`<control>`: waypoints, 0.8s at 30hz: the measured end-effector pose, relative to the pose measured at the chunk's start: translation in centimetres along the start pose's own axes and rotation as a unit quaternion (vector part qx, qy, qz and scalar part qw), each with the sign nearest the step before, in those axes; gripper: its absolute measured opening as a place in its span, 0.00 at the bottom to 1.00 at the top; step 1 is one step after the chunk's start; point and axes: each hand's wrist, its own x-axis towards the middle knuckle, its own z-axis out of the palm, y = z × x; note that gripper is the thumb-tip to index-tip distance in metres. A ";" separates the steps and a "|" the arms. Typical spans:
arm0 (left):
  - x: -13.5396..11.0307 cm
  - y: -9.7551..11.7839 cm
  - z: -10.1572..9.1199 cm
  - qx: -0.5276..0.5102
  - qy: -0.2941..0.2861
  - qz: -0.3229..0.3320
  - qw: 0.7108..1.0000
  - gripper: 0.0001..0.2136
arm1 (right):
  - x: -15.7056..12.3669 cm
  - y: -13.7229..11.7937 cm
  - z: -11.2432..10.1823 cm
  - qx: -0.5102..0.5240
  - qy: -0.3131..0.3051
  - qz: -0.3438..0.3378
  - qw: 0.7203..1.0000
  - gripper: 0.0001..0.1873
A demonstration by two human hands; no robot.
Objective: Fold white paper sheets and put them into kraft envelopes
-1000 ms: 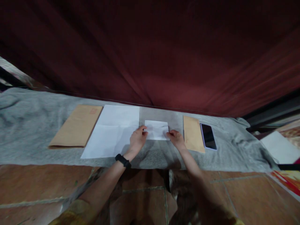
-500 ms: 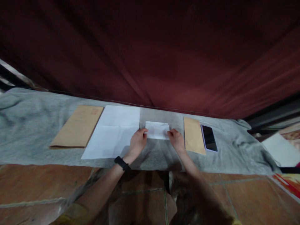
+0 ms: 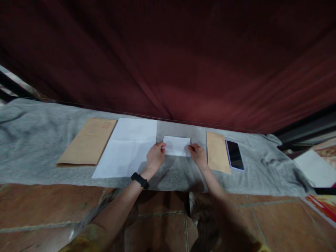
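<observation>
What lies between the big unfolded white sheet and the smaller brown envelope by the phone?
In the head view, the small folded white paper lies there on the grey cloth, with the left hand and right hand pinching its near corners.

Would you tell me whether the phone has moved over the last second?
No. The phone lies beside the right brown envelope, as before; its slight shift in the picture matches the envelope's, so that is the camera.
</observation>
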 end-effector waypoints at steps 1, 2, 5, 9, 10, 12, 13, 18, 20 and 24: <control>0.0 0.0 0.0 0.001 0.002 0.001 1.000 0.14 | 0.0 0.2 -0.1 0.022 -0.008 -0.008 1.000 0.16; 0.1 0.0 0.0 0.001 0.004 0.002 1.000 0.14 | 0.1 0.3 -0.3 0.047 -0.017 -0.014 0.999 0.16; 0.2 -0.1 0.1 -0.009 0.010 0.006 1.000 0.14 | 0.1 0.5 -0.7 0.105 -0.052 -0.013 0.993 0.13; 0.5 -0.2 0.2 -0.022 0.011 0.003 1.000 0.14 | 0.2 0.5 -0.7 0.089 -0.056 -0.008 0.994 0.09; 0.6 -0.2 0.2 -0.025 0.011 0.002 1.000 0.14 | 0.2 0.5 -0.6 0.076 -0.049 -0.010 0.996 0.09; 0.7 -0.2 0.2 -0.033 0.009 0.003 0.999 0.14 | 0.2 0.6 -0.5 0.049 -0.038 -0.019 0.998 0.09; 0.8 -0.2 0.1 -0.038 0.006 0.005 0.999 0.14 | 0.2 0.6 -0.4 0.038 -0.037 -0.023 0.998 0.09; 0.7 -0.4 0.1 -0.045 -0.015 0.000 0.999 0.14 | 0.0 0.6 -0.6 -0.011 -0.056 -0.027 0.998 0.11; 0.6 -0.5 0.1 -0.036 -0.015 -0.001 0.999 0.14 | -0.1 0.4 -0.7 -0.032 -0.057 -0.020 0.998 0.11; 0.4 -0.4 0.2 -0.015 -0.008 0.007 1.000 0.14 | -0.5 -0.5 -1.0 -0.074 -0.056 -0.003 0.996 0.12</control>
